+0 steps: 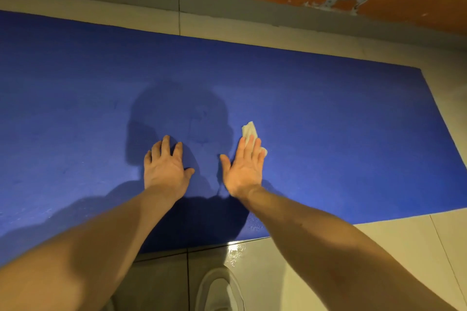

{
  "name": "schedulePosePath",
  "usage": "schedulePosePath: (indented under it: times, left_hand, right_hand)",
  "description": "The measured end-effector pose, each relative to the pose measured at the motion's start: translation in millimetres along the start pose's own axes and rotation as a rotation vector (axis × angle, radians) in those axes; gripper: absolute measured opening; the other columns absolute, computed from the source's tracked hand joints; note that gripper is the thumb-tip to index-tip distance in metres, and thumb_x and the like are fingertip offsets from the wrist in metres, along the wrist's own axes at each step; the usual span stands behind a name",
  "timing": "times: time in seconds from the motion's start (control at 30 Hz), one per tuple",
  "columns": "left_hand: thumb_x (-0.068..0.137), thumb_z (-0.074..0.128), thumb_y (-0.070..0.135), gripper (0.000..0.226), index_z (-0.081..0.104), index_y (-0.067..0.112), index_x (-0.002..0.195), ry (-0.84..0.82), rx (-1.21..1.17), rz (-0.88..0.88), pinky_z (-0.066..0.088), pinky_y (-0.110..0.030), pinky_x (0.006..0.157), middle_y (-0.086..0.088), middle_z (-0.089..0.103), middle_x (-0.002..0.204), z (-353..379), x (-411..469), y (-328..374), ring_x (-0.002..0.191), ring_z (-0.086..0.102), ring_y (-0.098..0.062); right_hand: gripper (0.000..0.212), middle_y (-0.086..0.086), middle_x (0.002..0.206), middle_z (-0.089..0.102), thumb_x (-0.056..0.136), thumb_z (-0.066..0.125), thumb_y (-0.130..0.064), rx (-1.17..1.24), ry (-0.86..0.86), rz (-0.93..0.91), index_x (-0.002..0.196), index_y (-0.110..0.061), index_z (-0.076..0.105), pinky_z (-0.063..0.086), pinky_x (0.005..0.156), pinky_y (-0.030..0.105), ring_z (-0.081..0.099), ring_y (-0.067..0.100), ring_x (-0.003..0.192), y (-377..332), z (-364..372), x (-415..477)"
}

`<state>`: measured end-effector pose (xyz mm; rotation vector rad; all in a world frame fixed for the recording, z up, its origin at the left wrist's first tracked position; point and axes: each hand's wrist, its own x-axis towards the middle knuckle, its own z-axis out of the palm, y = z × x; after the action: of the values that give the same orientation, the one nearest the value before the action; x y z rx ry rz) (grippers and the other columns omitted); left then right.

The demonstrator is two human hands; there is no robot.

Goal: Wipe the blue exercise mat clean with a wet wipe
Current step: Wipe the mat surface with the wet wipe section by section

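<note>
The blue mat [328, 134] lies flat on the tiled floor [434, 232]. The right hand [243, 168] presses the wipe [249, 130] onto it, grip apart, fingers straight. The left hand [165, 168] rests on the mat, grip loose, holding nothing.

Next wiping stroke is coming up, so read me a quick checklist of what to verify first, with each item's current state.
1. The crumpled white wet wipe sits under the right hand fingers: ok.
2. The right hand is flat, fingers straight on the wipe: ok.
3. The left hand rests on the blue foam exercise mat: ok.
4. The mat's visible part lies flat on the pale tiled floor: ok.
5. The wipe is moist enough: cannot tell.
</note>
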<state>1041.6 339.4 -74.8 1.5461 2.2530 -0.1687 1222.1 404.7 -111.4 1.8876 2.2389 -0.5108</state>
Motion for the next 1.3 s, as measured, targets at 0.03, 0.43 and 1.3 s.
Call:
schedulePosePath:
  times: [0.03,0.43,1.3]
  left_hand:
    - [0.095,0.049,0.060,0.083,0.014,0.020,0.159,-0.001,-0.007,0.002,0.015,-0.046,0.123,-0.010,0.000,0.166,1,-2,1,0.150,0.007,-0.033]
    - [0.088,0.050,0.071,0.097,0.006,0.022,0.160,-0.035,0.015,0.025,0.013,-0.046,0.123,-0.007,-0.008,0.166,15,-19,-3,0.152,0.001,-0.031]
    - [0.089,0.054,0.070,0.101,-0.001,0.024,0.161,-0.157,0.136,0.014,0.020,-0.043,0.122,-0.005,-0.012,0.166,14,-53,6,0.152,0.000,-0.030]
  right_hand:
    - [0.084,0.012,0.169,-0.018,0.102,0.017,-0.060,0.004,0.036,-0.062,0.161,-0.005,-0.009,-0.006,0.125,0.054,-0.017,0.035,0.155,-6,4,-9]
    - [0.076,0.005,0.169,-0.020,0.104,0.016,-0.061,-0.142,-0.035,-0.145,0.163,-0.019,-0.009,-0.002,0.125,0.052,-0.018,0.036,0.154,38,4,-15]
    - [0.079,0.008,0.168,-0.021,0.107,0.022,-0.053,0.035,-0.025,0.017,0.160,-0.003,-0.009,-0.009,0.126,0.047,-0.020,0.029,0.155,42,9,-72]
